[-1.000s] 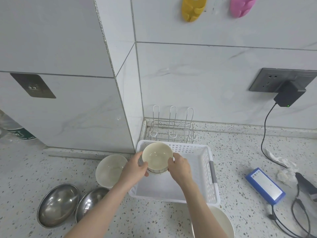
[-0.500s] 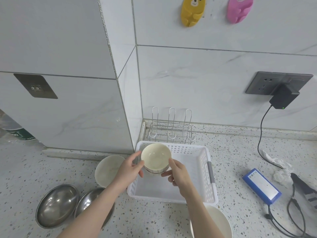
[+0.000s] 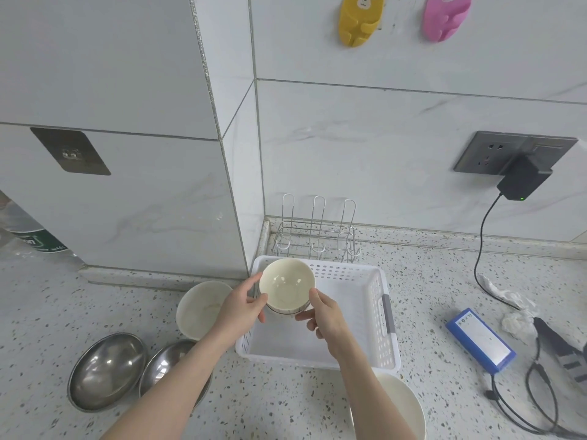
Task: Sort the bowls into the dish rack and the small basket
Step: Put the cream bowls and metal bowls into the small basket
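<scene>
While I hold the small cream bowl (image 3: 287, 289) up over the back left corner of the white plastic basket (image 3: 376, 341), both hands are on it: left hand (image 3: 243, 304) curls round its left side w/ thumb near the rim, right hand (image 3: 324, 315) cups the right side & underside, fingers bent round the foot. Neither hand has anything else in it. Bowl sits upright, mouth up, clear of the basket floor as far as I can tell.

It looks like glazed ceramic, so I judge it stiff, fairly light for its size, smooth & prob slippery if wet, and it'll chip if knocked vs the wire dish rack (image 3: 316, 236) that stands just behind the basket against the wall. Best hold, imo, is what I've got: opposite sides of the wall, w/ fingers under the foot ring so it can't slide down. Pinching the rim alone would be riskier.

Other bowls wait on the speckled surface (image 3: 444, 281): a bigger cream bowl (image 3: 198, 308) just left of the basket, two stainless steel bowls (image 3: 108, 371) nearer me on the left, one partly under my left arm, and a white bowl (image 3: 400, 404) at the basket's near right corner. Steel ones should be light, tough, noisy; they need less care. Basket and rack both hold no bowls yet, so sorting is at an early stage.
</scene>
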Demonstrator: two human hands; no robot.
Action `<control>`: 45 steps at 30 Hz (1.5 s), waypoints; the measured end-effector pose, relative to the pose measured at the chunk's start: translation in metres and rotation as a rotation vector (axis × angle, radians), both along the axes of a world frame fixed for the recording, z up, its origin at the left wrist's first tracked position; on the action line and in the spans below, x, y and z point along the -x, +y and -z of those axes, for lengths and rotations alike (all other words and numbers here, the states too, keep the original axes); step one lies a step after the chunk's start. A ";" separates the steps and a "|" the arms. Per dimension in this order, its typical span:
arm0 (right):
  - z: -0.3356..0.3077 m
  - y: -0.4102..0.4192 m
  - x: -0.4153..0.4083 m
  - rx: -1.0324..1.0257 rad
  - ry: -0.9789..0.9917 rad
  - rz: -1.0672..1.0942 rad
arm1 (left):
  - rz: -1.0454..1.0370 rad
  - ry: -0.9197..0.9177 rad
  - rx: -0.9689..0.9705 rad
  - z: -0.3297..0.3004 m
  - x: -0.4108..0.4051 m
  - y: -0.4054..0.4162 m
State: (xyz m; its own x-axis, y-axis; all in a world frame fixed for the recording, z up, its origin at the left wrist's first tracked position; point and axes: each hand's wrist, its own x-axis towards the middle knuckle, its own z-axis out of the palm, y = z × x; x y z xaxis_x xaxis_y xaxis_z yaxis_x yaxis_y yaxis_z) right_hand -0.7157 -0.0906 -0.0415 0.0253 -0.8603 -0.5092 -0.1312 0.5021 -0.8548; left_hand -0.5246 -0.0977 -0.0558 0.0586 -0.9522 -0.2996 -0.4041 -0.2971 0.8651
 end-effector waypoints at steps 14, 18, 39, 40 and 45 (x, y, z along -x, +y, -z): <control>-0.020 0.051 0.003 0.018 -0.015 0.192 | -0.291 0.051 0.143 -0.020 -0.020 0.028; -0.029 0.086 0.015 0.074 -0.026 0.279 | -0.322 -0.309 0.183 -0.023 -0.061 0.046; -0.013 0.209 0.011 -0.339 -0.109 0.672 | -0.075 -0.393 -0.237 -0.003 -0.132 0.030; -0.012 0.211 0.010 -0.358 -0.134 0.702 | -0.077 -0.383 -0.245 -0.002 -0.133 0.029; -0.008 0.212 0.006 -0.372 -0.175 0.829 | -0.118 -0.374 -0.206 -0.001 -0.131 0.025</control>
State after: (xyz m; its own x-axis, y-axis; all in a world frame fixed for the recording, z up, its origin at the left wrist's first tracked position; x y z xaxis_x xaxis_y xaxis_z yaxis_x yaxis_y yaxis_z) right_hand -0.7216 0.1214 -0.0332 -0.4231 -0.4196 -0.8031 0.5083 0.6238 -0.5937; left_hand -0.3938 -0.0726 -0.0545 0.3041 -0.8552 -0.4197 -0.6307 -0.5109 0.5841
